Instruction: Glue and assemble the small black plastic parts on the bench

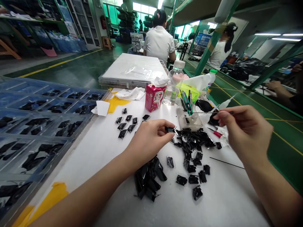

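Note:
My left hand (155, 134) pinches a small black plastic part (169, 129) between thumb and fingers, above the white tabletop. Raised on the right, my right hand (246, 129) is closed on a thin dark rod (205, 113), which points left across the pen holder. A heap of glossy black parts (193, 138) lies between my hands. Larger black pieces (150, 178) are piled under my left wrist. Several single black parts (193, 179) lie loose in front of the heap, and another group (126, 124) is spread beyond my left forearm.
A blue divided tray (78, 126) with black pieces lines the left side. Behind the parts stand a red carton (155, 97), a clear bottle (171, 91) and a holder with cutters (190, 121). A thin black strip (227, 162) lies at right. A person in white (159, 41) sits ahead.

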Tool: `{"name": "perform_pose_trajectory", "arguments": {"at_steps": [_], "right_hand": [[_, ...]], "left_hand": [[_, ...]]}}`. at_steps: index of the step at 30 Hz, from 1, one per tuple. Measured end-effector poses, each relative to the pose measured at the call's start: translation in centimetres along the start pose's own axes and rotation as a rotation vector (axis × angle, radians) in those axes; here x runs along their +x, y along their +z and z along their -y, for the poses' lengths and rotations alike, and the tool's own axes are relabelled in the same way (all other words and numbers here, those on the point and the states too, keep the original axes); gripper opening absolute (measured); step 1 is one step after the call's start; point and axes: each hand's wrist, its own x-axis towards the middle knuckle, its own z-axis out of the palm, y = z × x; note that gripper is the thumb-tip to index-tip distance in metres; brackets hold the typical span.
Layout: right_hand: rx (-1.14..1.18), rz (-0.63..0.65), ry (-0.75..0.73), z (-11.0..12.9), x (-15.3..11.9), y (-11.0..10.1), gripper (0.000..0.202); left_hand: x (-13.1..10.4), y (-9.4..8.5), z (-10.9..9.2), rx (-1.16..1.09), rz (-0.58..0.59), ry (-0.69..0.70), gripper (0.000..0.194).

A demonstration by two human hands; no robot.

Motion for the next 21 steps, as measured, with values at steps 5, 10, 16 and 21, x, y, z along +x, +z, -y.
{"name": "perform_pose_trajectory", "arguments": {"at_steps": [5, 10, 16, 21], "right_hand": [[0.039, -0.07, 0.048, 0.1, 0.7, -0.6, 0.005], [0.086, 0.169, 0.004, -0.8, 0.3, -0.2, 0.037], [0.031, 0.84, -0.331, 1.2, -3.4, 1.3, 0.032], [0.015, 1.116, -0.48, 1.1, -4.8, 2.3, 0.046]], "left_hand": [[-0.1, -0.1, 0.0, 0.009, 0.014, 0.004, 0.023], [-0.1, 0.1, 0.0, 0.009, -0.004, 0.009, 0.023], [0.1, 0.0, 0.3, -0.028, -0.012, 0.024, 0.022], [0.2, -0.1, 0.4, -0.064, -0.026, 0.032, 0.022]]}}
